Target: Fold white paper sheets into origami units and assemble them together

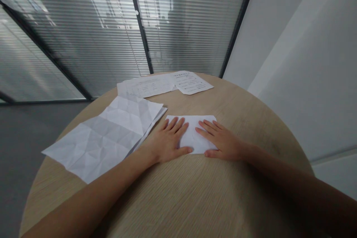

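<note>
A small white sheet of paper (192, 135) lies flat on the round wooden table (189, 200) in front of me. My left hand (171, 139) rests palm down on its left part, fingers spread and pointing away from me. On the right part lies my right hand (221, 139), also flat with the fingers apart, angled toward the middle of the sheet. Between the two hands a strip of the paper's surface shows bare. Parts of its left and right edges are hidden under my palms.
Large creased white sheets (103, 137) lie stacked to the left, close to my left forearm. Printed papers (192, 81) sit at the table's far edge. Beyond stand glass panels with blinds (189, 26); a white wall (301, 63) rises on the right.
</note>
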`<act>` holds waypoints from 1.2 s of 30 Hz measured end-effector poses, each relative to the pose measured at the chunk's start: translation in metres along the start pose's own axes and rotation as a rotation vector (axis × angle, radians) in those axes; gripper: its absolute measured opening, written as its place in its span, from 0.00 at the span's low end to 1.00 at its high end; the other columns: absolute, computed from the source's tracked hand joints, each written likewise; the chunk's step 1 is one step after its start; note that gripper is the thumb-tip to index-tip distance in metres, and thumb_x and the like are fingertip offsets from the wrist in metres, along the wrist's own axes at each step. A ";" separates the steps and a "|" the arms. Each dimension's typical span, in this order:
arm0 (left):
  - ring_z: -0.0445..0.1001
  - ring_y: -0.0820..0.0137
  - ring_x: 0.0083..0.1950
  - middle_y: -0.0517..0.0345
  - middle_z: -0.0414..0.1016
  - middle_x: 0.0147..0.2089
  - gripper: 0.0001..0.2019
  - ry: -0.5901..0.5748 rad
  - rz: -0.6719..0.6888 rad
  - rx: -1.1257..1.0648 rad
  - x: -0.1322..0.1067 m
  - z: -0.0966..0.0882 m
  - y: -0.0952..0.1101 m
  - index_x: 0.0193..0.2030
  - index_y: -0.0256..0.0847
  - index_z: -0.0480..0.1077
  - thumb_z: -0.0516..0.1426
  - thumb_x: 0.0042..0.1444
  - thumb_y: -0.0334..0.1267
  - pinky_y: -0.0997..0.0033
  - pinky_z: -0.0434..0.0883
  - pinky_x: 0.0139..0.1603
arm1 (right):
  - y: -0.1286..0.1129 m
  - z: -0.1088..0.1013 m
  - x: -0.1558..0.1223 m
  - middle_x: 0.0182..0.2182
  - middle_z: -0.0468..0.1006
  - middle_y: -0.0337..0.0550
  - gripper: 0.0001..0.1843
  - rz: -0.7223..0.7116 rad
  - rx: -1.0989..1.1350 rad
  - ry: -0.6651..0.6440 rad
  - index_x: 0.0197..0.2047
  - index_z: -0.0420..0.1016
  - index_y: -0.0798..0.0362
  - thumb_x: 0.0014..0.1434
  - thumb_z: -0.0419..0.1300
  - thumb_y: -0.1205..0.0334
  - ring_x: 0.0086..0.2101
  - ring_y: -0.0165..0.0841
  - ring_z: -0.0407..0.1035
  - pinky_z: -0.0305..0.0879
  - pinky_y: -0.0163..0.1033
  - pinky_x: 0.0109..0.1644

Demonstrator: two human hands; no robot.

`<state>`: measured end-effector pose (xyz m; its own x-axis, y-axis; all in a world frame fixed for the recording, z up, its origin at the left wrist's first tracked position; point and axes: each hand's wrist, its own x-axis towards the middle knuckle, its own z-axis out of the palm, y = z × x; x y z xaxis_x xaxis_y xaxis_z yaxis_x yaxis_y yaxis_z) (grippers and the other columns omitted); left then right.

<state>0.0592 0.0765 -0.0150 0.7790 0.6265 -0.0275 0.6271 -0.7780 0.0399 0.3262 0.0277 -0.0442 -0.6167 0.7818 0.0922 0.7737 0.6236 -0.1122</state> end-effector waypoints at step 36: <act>0.76 0.61 0.40 0.52 0.78 0.38 0.08 0.025 -0.282 -0.110 0.035 -0.029 -0.050 0.36 0.40 0.75 0.59 0.57 0.42 0.67 0.67 0.36 | 0.004 0.008 0.020 0.66 0.63 0.62 0.37 0.146 0.101 0.138 0.69 0.60 0.54 0.63 0.59 0.44 0.65 0.51 0.58 0.56 0.60 0.68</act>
<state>0.0549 0.1382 0.0111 0.5727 0.8192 -0.0289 0.8136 -0.5638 0.1422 0.3160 0.0457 -0.0507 -0.4679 0.8606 0.2012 0.8307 0.5059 -0.2323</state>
